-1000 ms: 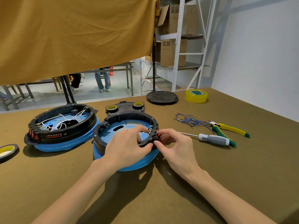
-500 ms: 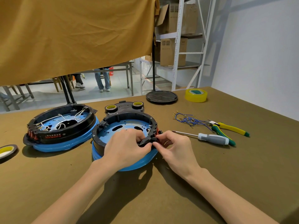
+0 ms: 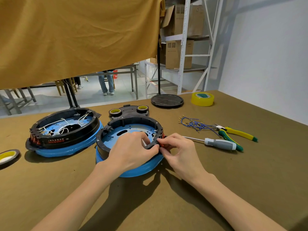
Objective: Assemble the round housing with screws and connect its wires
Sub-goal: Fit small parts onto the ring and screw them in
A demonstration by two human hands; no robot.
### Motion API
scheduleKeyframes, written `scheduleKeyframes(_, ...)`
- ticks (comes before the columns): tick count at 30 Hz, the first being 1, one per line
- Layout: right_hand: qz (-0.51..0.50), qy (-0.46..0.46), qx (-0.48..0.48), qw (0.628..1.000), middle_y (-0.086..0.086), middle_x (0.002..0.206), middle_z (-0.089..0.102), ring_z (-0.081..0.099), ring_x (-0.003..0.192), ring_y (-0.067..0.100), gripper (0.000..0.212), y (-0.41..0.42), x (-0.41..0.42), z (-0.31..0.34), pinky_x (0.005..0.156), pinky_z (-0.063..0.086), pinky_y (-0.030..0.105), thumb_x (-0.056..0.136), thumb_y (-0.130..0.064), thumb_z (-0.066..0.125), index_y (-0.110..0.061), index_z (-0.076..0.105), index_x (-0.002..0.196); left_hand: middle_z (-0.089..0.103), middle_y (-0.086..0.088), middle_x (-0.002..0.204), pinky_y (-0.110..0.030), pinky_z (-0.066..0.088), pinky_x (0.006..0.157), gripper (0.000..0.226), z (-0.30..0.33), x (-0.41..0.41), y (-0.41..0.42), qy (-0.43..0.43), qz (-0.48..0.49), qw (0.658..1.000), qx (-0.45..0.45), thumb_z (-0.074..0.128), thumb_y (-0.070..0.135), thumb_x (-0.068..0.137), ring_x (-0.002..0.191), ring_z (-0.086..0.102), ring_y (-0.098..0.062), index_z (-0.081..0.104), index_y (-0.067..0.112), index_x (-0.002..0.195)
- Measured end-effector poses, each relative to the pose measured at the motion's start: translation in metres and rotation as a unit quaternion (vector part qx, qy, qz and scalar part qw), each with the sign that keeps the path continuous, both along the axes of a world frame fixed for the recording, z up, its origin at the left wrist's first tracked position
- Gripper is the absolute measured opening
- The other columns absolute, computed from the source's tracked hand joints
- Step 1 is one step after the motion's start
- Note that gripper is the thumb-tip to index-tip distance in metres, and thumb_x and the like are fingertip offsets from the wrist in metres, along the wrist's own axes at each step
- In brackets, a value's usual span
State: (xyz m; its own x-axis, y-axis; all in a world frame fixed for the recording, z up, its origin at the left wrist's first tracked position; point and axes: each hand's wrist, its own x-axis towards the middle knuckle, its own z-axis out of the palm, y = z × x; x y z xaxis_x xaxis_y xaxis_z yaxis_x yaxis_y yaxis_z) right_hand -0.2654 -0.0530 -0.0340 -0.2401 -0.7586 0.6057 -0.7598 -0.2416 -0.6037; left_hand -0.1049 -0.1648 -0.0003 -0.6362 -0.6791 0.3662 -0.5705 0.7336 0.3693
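Little had changed since the earlier frame: both hands stayed at the round housing on the table. The left hand gripped its near-right rim, fingers curled; just right, the right hand pinched the red part there. A screwdriver lay well apart.

1. The second round housing, near the bench's left edge, carries a small label on the front of its black ring: a line of pale characters above a red line. From here both are too small to read.
2. The cardboard boxes on the shelving beyond the bench's far edge bear faint printed marks near their tops; none can be made out.
3. Nothing else around the bench shows any lettering, brand or number.
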Motion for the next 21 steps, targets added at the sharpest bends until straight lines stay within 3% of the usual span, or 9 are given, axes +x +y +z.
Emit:
scheduleKeyframes(8, -0.014, -0.013, -0.007, 1.0, -0.012, 0.107, 0.069, 0.065, 0.101, -0.003, 0.031, 0.0005, 0.0057, -0.0021, 0.087, 0.055, 0.013, 0.088, -0.006, 0.077, -0.019, 0.073, 0.117, 0.07, 0.013, 0.073, -0.032, 0.061, 0.067, 0.064, -0.0002, -0.0062, -0.0009, -0.026, 0.019, 0.999, -0.008, 0.045, 0.084, 0.082, 0.07, 0.066, -0.003, 0.078, 0.03, 0.088)
scheduleKeyframes(17, -0.019, -0.03, 0.002, 0.999, -0.011, 0.101, 0.067, 0.063, 0.096, 0.0, 0.025, 0.0001, 0.008, -0.0006, 0.082, 0.054, 0.013, 0.088, -0.011, 0.079, -0.02, 0.073, 0.111, 0.073, 0.01, 0.078, -0.035, 0.062, 0.067, 0.052, 0.0021, -0.0076, -0.0044, -0.059, 0.012, 0.998, 0.015, 0.048, 0.077, 0.09, 0.071, 0.068, -0.005, 0.076, 0.033, 0.088)
scheduleKeyframes(21, -0.046, -0.004, 0.033, 0.998, -0.014, 0.1, 0.063, 0.058, 0.098, -0.001, 0.021, 0.0, 0.0054, 0.0005, 0.083, 0.051, 0.013, 0.09, -0.022, 0.077, -0.023, 0.076, 0.111, 0.077, -0.003, 0.084, -0.038, 0.06, 0.07, 0.06, 0.0073, -0.0094, -0.009, -0.089, -0.011, 0.995, 0.05, 0.047, 0.075, 0.091, 0.075, 0.07, -0.015, 0.078, 0.024, 0.088)
